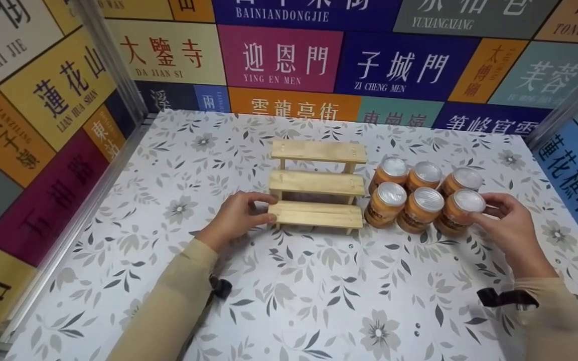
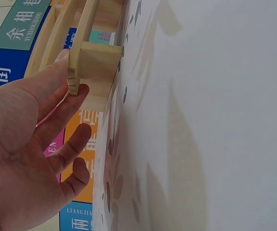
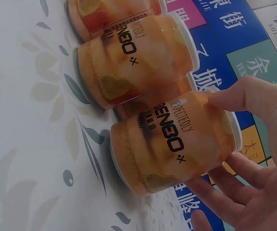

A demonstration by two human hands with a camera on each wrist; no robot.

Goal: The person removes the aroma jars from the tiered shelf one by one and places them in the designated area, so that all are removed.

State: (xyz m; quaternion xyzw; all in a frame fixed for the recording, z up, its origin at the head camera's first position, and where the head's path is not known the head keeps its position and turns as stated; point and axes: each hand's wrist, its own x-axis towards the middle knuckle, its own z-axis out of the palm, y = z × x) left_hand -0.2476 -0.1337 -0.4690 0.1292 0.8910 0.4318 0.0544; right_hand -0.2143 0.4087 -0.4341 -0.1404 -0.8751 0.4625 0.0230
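A small three-tier wooden step rack (image 1: pixel 317 215) stands on the table. At the left end of its lowest step, my left hand (image 1: pixel 236 215) pinches the board between thumb and index finger, as the left wrist view shows; the other fingers (image 2: pixel 76 143) hang loosely beside it. Right of the rack, several orange cans with silvery lids stand upright in two rows. My right hand (image 1: pixel 512 228) holds the front right can (image 3: pixel 174 142), thumb on the near side and fingers around the far side. Beside it stands the front middle can (image 1: pixel 422 210), and behind it the back right can (image 1: pixel 462 179).
A white tabletop (image 1: pixel 289 306) with a grey leaf and flower pattern lies under everything. Colourful panels with printed Chinese place names (image 1: pixel 279 57) rise behind and along both sides. The front left can (image 1: pixel 384 203) stands close to the rack's right end.
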